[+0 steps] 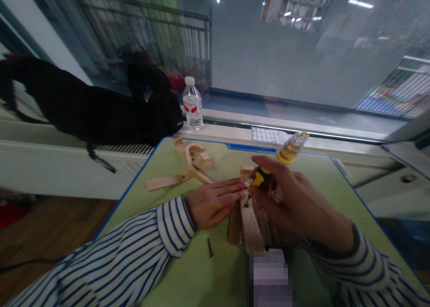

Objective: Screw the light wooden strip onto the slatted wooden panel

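My right hand point(295, 199) is closed around a screwdriver point(261, 177) with a yellow and black handle. It points down at a hole in a pale wooden piece point(251, 228). The fingers of my left hand point(215, 202) are pressed together, their tips gripping the far part of that wooden piece beside the screwdriver's tip. A clear part with a yellow band point(291, 147) shows beyond my right hand; whether it belongs to the screwdriver I cannot tell. A dark screw point(210, 248) lies near my left sleeve. Joined wooden parts point(193, 164) lie beyond my left hand.
The green table point(134, 208) has a blue edge. A phone-like object point(272, 278), blurred, is at its near side. Clear plastic point(275, 228) lies under my right hand. A water bottle point(192, 105) stands on the sill beside a black bag point(101, 110); a window rises behind.
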Action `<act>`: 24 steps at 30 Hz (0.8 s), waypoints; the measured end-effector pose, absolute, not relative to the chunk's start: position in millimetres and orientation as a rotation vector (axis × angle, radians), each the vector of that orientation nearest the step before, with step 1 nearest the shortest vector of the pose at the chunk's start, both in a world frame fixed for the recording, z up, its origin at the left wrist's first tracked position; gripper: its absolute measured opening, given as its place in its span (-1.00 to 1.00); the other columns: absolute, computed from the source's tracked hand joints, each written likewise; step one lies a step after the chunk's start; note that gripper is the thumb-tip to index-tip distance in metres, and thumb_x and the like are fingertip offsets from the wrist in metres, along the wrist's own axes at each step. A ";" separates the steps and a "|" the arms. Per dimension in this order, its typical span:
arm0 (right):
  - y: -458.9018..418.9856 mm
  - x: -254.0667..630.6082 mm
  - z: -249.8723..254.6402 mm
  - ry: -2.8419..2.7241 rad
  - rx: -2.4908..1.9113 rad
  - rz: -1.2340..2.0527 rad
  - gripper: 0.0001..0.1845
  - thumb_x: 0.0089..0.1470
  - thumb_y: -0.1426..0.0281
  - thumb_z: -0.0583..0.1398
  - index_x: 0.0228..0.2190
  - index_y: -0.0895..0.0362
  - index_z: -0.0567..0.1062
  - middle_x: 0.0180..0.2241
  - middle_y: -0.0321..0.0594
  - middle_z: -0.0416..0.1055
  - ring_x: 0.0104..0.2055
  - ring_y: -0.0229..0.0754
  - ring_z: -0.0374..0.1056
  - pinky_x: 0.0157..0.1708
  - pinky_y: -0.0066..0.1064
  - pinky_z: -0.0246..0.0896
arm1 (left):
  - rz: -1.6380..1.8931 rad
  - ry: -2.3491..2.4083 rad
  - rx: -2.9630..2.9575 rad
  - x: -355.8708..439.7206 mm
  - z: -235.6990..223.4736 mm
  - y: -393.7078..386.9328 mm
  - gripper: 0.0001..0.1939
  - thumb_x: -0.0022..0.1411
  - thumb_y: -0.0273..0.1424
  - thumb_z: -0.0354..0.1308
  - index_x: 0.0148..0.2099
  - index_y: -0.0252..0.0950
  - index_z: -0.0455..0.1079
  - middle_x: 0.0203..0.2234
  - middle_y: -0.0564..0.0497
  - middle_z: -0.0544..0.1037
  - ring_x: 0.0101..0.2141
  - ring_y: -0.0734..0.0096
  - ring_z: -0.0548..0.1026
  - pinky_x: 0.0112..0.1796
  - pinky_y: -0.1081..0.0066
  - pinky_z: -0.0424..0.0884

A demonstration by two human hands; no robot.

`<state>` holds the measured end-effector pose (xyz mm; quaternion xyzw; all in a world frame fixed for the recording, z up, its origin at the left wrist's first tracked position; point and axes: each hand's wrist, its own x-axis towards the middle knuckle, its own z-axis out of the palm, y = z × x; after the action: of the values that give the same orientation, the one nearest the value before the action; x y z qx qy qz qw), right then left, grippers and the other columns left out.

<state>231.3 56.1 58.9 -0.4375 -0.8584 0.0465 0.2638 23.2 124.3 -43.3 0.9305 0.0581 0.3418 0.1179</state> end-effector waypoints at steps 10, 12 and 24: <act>52.9 232.7 53.1 -2.258 -1.269 0.235 -0.40 0.19 0.36 0.10 0.19 -0.02 -0.01 -0.37 -0.28 0.47 -0.41 -0.17 0.43 -0.43 -0.35 0.30 | 1.008 0.159 2.720 22.7 -45.7 125.3 -0.57 0.22 -0.59 -0.01 0.15 -0.43 0.23 0.11 -0.30 0.37 0.21 0.21 0.23 0.13 0.18 0.34; 53.0 232.4 51.5 -2.242 -1.281 0.236 -0.39 0.19 0.35 0.10 0.19 -0.04 -0.02 -0.35 -0.28 0.48 -0.41 -0.17 0.43 -0.43 -0.35 0.31 | 0.995 0.165 2.727 22.7 -44.7 125.0 -0.59 0.22 -0.59 -0.01 0.13 -0.45 0.25 0.11 -0.32 0.37 0.21 0.19 0.23 0.12 0.17 0.35; 52.6 229.2 52.0 -2.206 -1.328 0.191 -0.45 0.18 0.30 0.11 0.15 0.00 0.05 -0.32 -0.21 0.52 -0.39 -0.13 0.47 -0.42 -0.32 0.33 | 1.004 0.172 2.731 23.4 -43.9 124.5 -0.61 0.22 -0.59 -0.01 0.12 -0.44 0.26 0.12 -0.30 0.36 0.20 0.21 0.24 0.09 0.19 0.39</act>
<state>229.2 52.6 52.0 -0.4943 -0.8212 0.0712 0.2761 23.4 124.5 -43.9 0.9309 0.0587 0.3423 0.1133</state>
